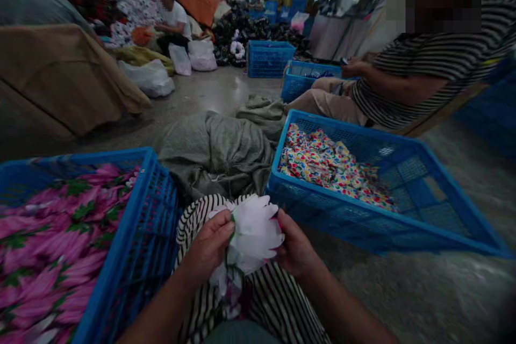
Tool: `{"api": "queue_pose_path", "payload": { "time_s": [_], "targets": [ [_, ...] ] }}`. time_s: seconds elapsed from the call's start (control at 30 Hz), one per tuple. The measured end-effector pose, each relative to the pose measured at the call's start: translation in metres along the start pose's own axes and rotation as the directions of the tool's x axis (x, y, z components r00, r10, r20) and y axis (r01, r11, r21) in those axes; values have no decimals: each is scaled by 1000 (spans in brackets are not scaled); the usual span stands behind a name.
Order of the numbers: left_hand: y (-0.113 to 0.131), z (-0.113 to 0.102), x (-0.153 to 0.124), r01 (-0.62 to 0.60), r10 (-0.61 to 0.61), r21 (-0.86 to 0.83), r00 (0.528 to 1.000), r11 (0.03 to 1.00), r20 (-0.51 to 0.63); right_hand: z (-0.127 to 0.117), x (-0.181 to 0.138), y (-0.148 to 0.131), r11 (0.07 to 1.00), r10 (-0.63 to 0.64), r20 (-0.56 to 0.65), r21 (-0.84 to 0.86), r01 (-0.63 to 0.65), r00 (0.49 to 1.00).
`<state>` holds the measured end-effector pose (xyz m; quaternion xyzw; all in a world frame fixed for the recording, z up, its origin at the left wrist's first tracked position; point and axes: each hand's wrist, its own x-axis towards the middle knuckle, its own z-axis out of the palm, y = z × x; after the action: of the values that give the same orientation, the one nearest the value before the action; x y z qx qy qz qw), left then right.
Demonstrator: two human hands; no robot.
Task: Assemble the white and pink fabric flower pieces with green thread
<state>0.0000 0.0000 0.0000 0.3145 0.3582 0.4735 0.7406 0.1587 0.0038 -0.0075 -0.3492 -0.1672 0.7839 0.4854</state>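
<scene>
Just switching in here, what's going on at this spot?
A seated person holds a white flower over their striped lap. The fingers of the left hand pinch it near its green part, while those of the right hand are at the petal edge. A blue crate of pink flowers stands to the left; another blue crate, partly filled with multicoloured pieces, is ahead to the right. A co-worker sits beyond it.
</scene>
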Motion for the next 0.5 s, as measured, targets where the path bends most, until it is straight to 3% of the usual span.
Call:
{"api": "queue_pose_path", "payload": {
  "time_s": [0.07,0.13,0.2,0.27,0.33,0.43,0.5],
  "targets": [
    [-3,0,0,36,-36,1,999,999,27,5,-2,-2,999,6,50,-39,-4,999],
    [-4,-1,1,-3,3,89,1000,996,-8,7,-3,-2,997,-14,67,-71,18,998],
    [-2,0,0,-107,138,282,986,953,-94,8,-2,-1,994,-64,50,-87,68,997],
    [1,2,-3,-215,346,517,923,828,-170,7,1,2,983,-132,9,-129,132,991],
    [3,8,-7,-256,450,677,884,691,-125,7,3,4,963,-191,-11,-194,186,981],
    [1,20,-9,-236,359,772,933,590,11,9,4,6,937,-214,14,-280,209,977],
    [-1,25,-8,-196,320,782,948,592,-5,10,3,5,938,-177,21,-298,175,984]
  ]
}}
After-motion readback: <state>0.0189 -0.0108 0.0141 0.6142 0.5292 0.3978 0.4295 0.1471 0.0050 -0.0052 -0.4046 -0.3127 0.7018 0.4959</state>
